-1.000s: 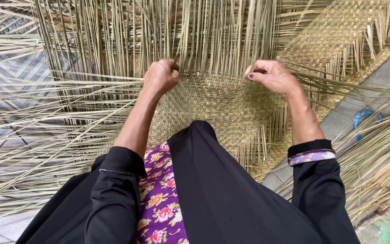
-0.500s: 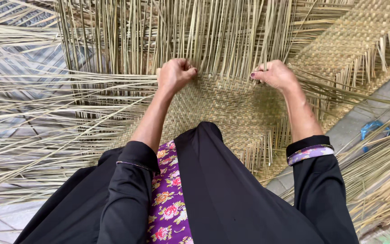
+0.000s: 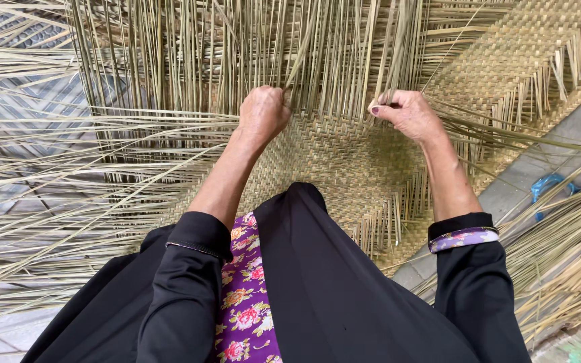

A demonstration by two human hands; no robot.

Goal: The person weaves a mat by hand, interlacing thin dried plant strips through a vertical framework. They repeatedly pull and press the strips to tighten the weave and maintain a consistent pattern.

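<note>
Now both fists have moved up to the mat's [image 3: 344,161] woven edge, the left hand [image 3: 263,113] closed on one upright straw [image 3: 298,64], the right hand [image 3: 408,114] pinching others

The mat [image 3: 344,168] is woven from flat dried plant strips, pale straw colour, matt and a bit rough with that tight checker texture. The loose strips [image 3: 189,60] sticking out past the weave look stiff and dry, same dull finish. Sleeves [image 3: 189,282] are plain black cloth, soft and matt, and there's a purple floral fabric [image 3: 245,296] with a printed cotton look. The floor [image 3: 526,181] underneath seems like grey concrete, rough-ish. A scrap of blue plastic [image 3: 547,185] looks slightly shiny.
</note>
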